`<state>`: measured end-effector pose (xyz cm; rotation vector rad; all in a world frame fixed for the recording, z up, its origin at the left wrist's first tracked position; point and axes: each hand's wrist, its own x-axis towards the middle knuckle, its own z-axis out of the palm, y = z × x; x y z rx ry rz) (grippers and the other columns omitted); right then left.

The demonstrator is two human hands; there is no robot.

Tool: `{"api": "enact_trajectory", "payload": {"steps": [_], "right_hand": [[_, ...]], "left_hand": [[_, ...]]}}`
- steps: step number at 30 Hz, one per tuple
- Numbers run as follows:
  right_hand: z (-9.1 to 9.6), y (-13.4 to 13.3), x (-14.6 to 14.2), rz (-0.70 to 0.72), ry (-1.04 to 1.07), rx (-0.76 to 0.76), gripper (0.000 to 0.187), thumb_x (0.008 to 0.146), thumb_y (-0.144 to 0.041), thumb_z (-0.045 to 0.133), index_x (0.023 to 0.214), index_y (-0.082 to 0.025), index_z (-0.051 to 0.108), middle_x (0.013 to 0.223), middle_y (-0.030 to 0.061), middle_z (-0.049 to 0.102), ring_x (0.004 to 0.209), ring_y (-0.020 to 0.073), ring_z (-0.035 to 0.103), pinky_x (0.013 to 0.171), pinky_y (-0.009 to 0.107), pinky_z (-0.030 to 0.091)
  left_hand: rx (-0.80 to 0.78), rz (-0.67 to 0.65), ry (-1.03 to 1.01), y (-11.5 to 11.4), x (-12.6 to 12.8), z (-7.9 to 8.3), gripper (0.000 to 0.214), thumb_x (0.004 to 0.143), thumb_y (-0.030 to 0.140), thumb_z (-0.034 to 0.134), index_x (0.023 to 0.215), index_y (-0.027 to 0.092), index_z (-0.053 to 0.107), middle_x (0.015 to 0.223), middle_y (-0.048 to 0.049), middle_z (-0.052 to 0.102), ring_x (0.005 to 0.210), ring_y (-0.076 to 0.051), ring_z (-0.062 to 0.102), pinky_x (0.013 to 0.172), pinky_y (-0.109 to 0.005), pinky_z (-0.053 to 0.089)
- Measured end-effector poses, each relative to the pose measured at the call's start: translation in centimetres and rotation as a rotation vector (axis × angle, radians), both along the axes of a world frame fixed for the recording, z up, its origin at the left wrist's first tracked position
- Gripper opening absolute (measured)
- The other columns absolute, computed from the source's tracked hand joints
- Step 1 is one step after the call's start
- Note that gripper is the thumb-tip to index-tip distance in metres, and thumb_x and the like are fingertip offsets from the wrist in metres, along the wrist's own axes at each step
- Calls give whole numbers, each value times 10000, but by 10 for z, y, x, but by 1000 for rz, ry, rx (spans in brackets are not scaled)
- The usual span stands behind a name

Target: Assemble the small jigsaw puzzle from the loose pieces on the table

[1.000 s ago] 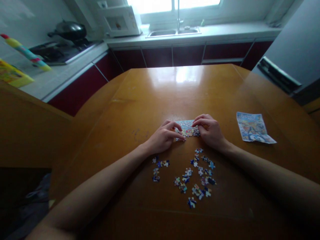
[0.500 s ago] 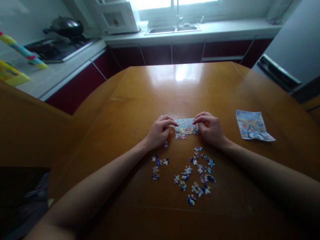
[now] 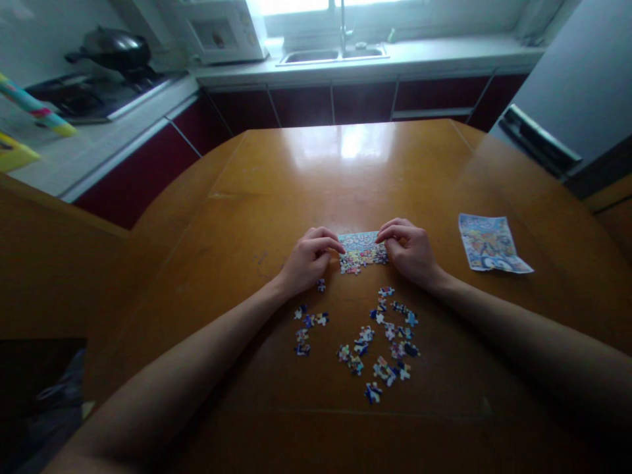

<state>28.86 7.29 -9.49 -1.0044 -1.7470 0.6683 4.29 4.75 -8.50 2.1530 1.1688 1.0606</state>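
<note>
Off the bottom-left of the part-built, pale-blue-and-multicoloured rectangular jigsaw (image 3: 363, 249) comes my left hand (image 3: 310, 259), fingers now loosely curled at its left edge. Over at the right edge, my right hand (image 3: 405, 249) sits bent, fingertips down; whether either one pinches, I can't tell. So the jigsaw lies between my hands on the glossy brown wooden table (image 3: 291, 184), and I'd call this steadying and squaring it. Next move calls for a thumb-and-finger pinch, perhaps on that small blue-and-white knobbed piece (image 3: 321, 285) just beside my left hand.

Left hand (image 3: 307, 260) curled, right hand (image 3: 409, 253) curled, forearms (image 3: 207, 359) outstretched
</note>
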Motion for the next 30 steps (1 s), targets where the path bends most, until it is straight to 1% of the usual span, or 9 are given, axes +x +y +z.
{"api": "enact_trajectory", "payload": {"steps": [4, 7, 11, 13, 19, 23, 30], "right_hand": [[-1, 1, 1, -8, 4, 4, 277, 778, -59, 517, 681, -232, 712, 820, 48, 677, 841, 213, 629, 742, 388, 496], [-2, 1, 1, -10, 0, -4, 276, 780, -62, 517, 681, -236, 707, 820, 45, 675, 850, 213, 627, 749, 389, 498], [-3, 2, 1, -13, 1, -9, 264, 781, -73, 523, 687, -235, 708, 826, 44, 679, 861, 215, 629, 759, 394, 500], [-3, 2, 1, -12, 4, -3, 268, 777, -69, 521, 687, -238, 709, 822, 42, 680, 858, 216, 630, 758, 396, 500], [-2, 3, 0, -3, 8, 8, 296, 766, -41, 509, 678, -241, 708, 825, 44, 679, 856, 216, 628, 742, 390, 501], [-2, 3, 0, -7, 10, 12, 295, 768, -40, 511, 675, -238, 709, 820, 43, 677, 844, 212, 628, 749, 392, 499], [-2, 2, 0, -5, 13, -4, 290, 764, -38, 507, 677, -226, 711, 827, 49, 677, 845, 209, 626, 749, 380, 496]], "left_hand": [[17, -17, 18, -1, 0, 0, 364, 784, -11, 456, 840, 204, 745, 941, -47, 666, 945, -184, 599, 889, -381, 480], [52, -59, 82, -2, 1, 2, 385, 778, -14, 456, 869, 224, 745, 959, -40, 671, 959, -187, 585, 903, -387, 466], [82, -107, 140, -5, 3, 6, 377, 815, 8, 459, 891, 242, 745, 974, -38, 670, 968, -191, 567, 902, -381, 460], [84, -108, 143, -6, 3, 7, 373, 826, 14, 459, 892, 244, 745, 972, -38, 669, 961, -192, 566, 896, -379, 460], [76, -83, 120, -4, 2, 4, 388, 788, -11, 452, 875, 228, 745, 967, -40, 669, 951, -190, 569, 889, -376, 459], [81, -81, 116, -4, 2, 4, 390, 795, -15, 449, 873, 229, 743, 965, -39, 665, 954, -190, 564, 890, -375, 457], [96, -201, 195, -8, 2, 8, 397, 868, 8, 477, 993, 262, 755, 1045, -45, 651, 1033, -202, 534, 936, -389, 461]]}}
